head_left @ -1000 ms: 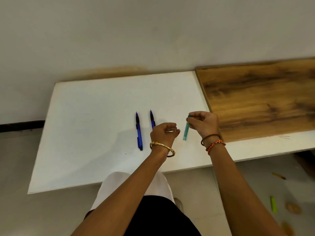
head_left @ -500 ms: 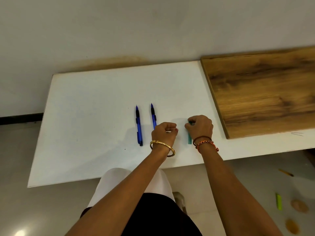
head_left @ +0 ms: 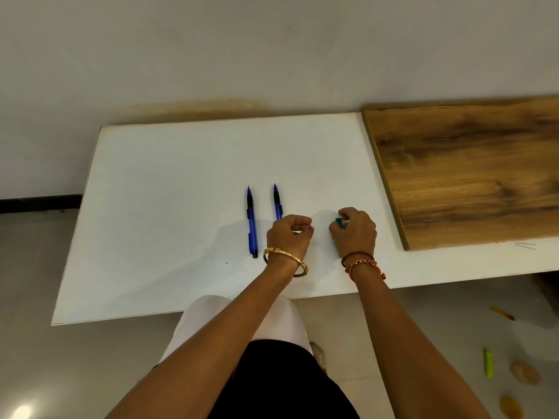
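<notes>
**Third pen goes down beside two**

Head view: the right hand point(head_left: 355, 234) is low on the white table point(head_left: 169, 207), its fingers curled round a green pen point(head_left: 339, 222). Only the pen's far end shows, so its direction is unclear. To its left, two blue pens point(head_left: 251, 220) lie parallel, tips pointing away from the person. The left hand point(head_left: 289, 235) is curled over the nearer one; whether it holds that pen I cannot tell.
</notes>
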